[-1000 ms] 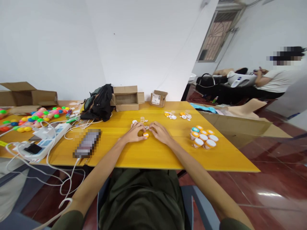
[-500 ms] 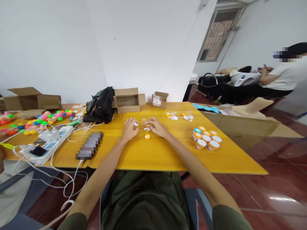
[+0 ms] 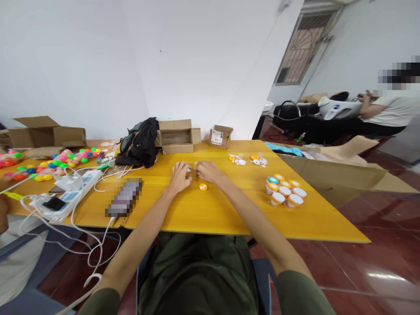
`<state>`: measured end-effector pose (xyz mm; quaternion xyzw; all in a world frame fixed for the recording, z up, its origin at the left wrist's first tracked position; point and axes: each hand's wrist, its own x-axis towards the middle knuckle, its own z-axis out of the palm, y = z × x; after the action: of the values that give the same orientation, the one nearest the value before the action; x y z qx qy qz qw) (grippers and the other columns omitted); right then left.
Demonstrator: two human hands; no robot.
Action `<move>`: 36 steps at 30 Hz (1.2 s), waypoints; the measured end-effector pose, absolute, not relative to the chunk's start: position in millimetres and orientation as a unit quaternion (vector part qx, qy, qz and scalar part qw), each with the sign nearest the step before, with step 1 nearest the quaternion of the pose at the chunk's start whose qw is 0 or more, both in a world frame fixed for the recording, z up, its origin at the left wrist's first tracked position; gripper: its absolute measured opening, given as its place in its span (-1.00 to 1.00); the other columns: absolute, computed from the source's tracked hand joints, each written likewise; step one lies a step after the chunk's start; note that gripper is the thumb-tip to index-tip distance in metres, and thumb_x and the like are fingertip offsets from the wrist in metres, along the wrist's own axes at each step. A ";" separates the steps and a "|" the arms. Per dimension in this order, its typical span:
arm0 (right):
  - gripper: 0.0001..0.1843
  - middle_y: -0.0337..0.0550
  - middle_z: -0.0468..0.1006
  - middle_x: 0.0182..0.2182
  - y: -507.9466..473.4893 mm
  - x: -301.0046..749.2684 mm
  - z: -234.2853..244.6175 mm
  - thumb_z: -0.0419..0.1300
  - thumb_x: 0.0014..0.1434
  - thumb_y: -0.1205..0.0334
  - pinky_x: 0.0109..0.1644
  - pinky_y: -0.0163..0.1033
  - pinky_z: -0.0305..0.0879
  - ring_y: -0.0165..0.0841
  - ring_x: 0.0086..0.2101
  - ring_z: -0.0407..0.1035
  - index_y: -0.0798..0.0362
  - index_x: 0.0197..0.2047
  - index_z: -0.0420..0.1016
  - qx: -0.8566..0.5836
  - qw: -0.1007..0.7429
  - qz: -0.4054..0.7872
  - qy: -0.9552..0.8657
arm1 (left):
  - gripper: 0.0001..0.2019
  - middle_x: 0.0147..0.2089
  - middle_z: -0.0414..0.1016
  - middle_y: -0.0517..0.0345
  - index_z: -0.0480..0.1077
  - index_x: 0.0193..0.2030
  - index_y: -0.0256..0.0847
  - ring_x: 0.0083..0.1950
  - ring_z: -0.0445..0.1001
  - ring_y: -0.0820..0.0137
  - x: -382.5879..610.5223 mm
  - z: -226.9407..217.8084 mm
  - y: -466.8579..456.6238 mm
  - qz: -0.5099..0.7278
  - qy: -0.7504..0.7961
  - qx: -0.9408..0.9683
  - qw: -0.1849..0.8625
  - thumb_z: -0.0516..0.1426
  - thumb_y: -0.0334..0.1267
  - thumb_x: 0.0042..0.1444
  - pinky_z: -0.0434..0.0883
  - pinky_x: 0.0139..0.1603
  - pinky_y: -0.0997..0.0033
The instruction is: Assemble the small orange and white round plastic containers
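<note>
Right hand (image 3: 206, 171) has shifted toward the left hand (image 3: 180, 176) since the frame half a second ago; the small clear cup then visible between them can no longer be made out. Nearest the camera, a dark green garment (image 3: 197, 271) covers the wearer's lap, against the front edge of the yellow tabletop (image 3: 229, 214). An orange-rimmed disc (image 3: 203, 187) rests on the tabletop just in front of the hands, untouched by either. Left grip: fingers curled, a small white piece (image 3: 188, 169) showing beside the fingertips; whether it is grasped cannot be told. Right grip: fingers bent inward and pointing down, contents hidden, state undetermined. To the left lie a phone (image 3: 126, 194) and a white power strip (image 3: 90, 177); to the right, well apart from the hands, stands a cluster of clear jars (image 3: 285, 191) with orange, teal and white tops. Farther back are two groups of orange and white parts (image 3: 241, 162), coloured balls (image 3: 57, 163) at far left, a black bag (image 3: 149, 140), an open carton (image 3: 177, 148) and a smaller labelled carton (image 3: 225, 141) near the wall (image 3: 197, 65). Beyond the right edge, another person in a white sleeve (image 3: 390, 107) sits near a barred window (image 3: 300, 52).
</note>
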<state>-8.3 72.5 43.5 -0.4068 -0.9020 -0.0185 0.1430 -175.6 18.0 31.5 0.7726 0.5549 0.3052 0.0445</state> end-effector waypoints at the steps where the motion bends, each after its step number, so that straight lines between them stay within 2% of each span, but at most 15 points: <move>1: -0.77 0.12 0.62 -0.12 72.6 -8.6 43.8 0.15 0.22 0.42 -0.09 -0.11 0.41 -0.09 -0.09 0.51 0.01 -0.18 0.62 -0.400 0.137 -0.028 -0.906 | -0.76 -0.02 0.39 0.03 0.39 -0.12 -0.05 0.12 0.25 0.08 -175.6 31.1 18.1 0.306 0.553 0.774 0.045 0.12 -0.41 0.06 0.26 0.15 -0.04; 11: -0.75 0.09 0.61 -0.07 76.2 -2.5 41.9 0.17 0.19 0.46 -0.04 -0.14 0.41 -0.14 -0.04 0.48 0.01 -0.16 0.61 -0.361 0.144 -0.035 -0.921 | -0.77 -0.02 0.40 0.04 0.40 -0.13 -0.06 0.12 0.25 0.09 -173.7 32.5 16.4 0.305 0.546 0.778 0.054 0.12 -0.39 0.07 0.27 0.12 -0.01; 14: -0.82 0.05 0.62 -0.15 77.6 7.9 42.1 0.19 0.19 0.43 -0.04 -0.16 0.39 -0.19 -0.10 0.49 0.04 -0.20 0.59 -0.380 0.186 0.013 -0.906 | -0.75 0.00 0.41 0.04 0.41 -0.09 -0.06 0.13 0.26 0.10 -172.0 35.4 12.5 0.298 0.529 0.792 0.066 0.12 -0.37 0.08 0.26 0.14 -0.01; 17: -0.88 -0.09 0.60 -0.26 71.9 23.7 41.9 0.18 0.21 0.36 -0.06 -0.20 0.38 -0.26 -0.18 0.48 0.04 -0.26 0.56 -0.363 0.251 0.073 -0.895 | -0.79 0.02 0.42 0.05 0.42 -0.06 -0.05 0.12 0.28 0.11 -168.3 37.8 6.8 0.274 0.477 0.830 0.095 0.14 -0.25 0.15 0.26 0.17 0.01; 22: -0.88 -0.10 0.56 -0.17 47.6 47.5 34.0 0.17 0.23 0.30 -0.01 -0.16 0.39 -0.29 -0.16 0.47 0.01 -0.32 0.54 -0.291 0.317 0.155 -0.889 | -0.75 -0.02 0.43 0.03 0.41 -0.10 -0.10 0.08 0.34 0.12 -156.9 35.0 1.3 0.250 0.418 0.866 0.110 0.21 -0.06 0.14 0.29 0.17 0.06; 25: -0.88 -0.10 0.52 -0.14 37.0 53.0 24.8 0.18 0.24 0.28 0.06 -0.12 0.38 -0.29 -0.13 0.46 0.00 -0.32 0.52 -0.280 0.328 0.179 -0.884 | -0.75 -0.07 0.43 0.02 0.39 -0.16 -0.13 0.08 0.35 0.11 -152.7 31.3 1.6 0.243 0.414 0.871 0.105 0.25 -0.08 0.10 0.31 0.15 0.09; 30: -0.88 -0.10 0.47 -0.11 30.7 50.8 13.7 0.17 0.26 0.28 0.12 -0.09 0.36 -0.28 -0.07 0.44 0.00 -0.32 0.51 -0.280 0.347 0.198 -0.873 | -0.86 -0.13 0.46 0.05 0.38 -0.21 -0.11 0.07 0.38 0.12 -153.1 30.3 2.4 0.224 0.416 0.876 0.098 0.20 -0.18 0.11 0.31 0.14 0.11; 36: -0.87 -0.10 0.47 -0.08 23.7 45.0 15.1 0.14 0.25 0.32 0.09 -0.12 0.38 -0.30 -0.07 0.44 -0.01 -0.31 0.49 -0.281 0.348 0.196 -0.873 | -0.88 -0.13 0.47 0.05 0.38 -0.23 -0.12 0.06 0.39 0.14 -154.3 28.7 5.5 0.230 0.402 0.879 0.110 0.18 -0.18 0.14 0.32 0.15 0.13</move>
<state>45.0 23.7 15.1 -0.2815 -0.8727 0.1957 0.3476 -154.3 5.5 28.7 0.8794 0.4020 0.2298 0.1104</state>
